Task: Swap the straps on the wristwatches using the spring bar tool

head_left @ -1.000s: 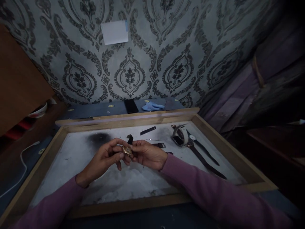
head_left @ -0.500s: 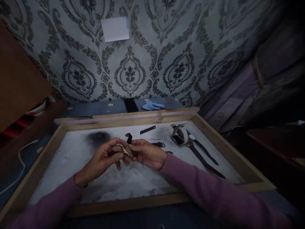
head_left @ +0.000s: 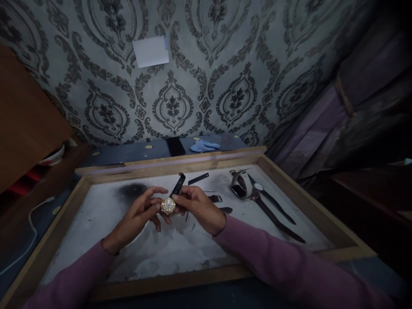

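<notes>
A gold-coloured wristwatch (head_left: 168,206) sits between my two hands with its pale dial facing up. A black strap (head_left: 178,184) stands up from its far side. My left hand (head_left: 141,214) grips the case edge between thumb and fingers, its index finger lifted. On the other side my right hand (head_left: 198,207) holds the watch where strap and case meet, thumb on top; its fingertips are partly hidden. A black buckled strap piece (head_left: 215,198) and a dark strap end (head_left: 225,210) lie just beyond my right hand. Close by is a thin metal tool (head_left: 210,191).
A wooden-framed tray (head_left: 86,182) with a white, stained floor surrounds the work. At its right lie a smartwatch (head_left: 238,190) with a pale band and a dark-strapped watch (head_left: 258,186). A dark flat bar (head_left: 198,178) lies behind my hands. Beyond the frame are a phone (head_left: 175,146) and blue cloth (head_left: 205,146).
The watch has turned so that its dial now faces up towards me. More of the black strap shows. The whole view has shifted slightly.
</notes>
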`<state>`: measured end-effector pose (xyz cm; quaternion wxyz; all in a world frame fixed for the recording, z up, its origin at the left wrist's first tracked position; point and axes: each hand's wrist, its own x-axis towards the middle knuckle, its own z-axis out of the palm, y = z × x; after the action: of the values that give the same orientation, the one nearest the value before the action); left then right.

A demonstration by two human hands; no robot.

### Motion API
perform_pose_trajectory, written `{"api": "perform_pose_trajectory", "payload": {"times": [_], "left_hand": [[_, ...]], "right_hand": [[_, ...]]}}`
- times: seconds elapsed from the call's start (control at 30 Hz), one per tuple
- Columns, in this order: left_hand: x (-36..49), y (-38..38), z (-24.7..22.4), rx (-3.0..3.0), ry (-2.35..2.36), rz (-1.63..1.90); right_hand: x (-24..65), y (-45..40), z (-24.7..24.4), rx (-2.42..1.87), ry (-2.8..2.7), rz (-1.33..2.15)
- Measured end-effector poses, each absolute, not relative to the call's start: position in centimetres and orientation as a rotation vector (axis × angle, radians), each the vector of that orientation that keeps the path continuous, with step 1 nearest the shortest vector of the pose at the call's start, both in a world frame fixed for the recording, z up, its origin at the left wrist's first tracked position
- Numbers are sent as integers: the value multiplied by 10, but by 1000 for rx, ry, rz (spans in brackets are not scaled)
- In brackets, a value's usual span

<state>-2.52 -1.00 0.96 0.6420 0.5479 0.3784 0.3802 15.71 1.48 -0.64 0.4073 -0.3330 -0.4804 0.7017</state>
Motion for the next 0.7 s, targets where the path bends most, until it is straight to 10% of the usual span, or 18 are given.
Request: {"api": "perform_pose_trajectory", "payload": {"times": [0.7], "left_hand": [[-26,-3,-1,1250,1006,782]], "right_hand": [[160,18,-13,-935,-1148,1799]]}}
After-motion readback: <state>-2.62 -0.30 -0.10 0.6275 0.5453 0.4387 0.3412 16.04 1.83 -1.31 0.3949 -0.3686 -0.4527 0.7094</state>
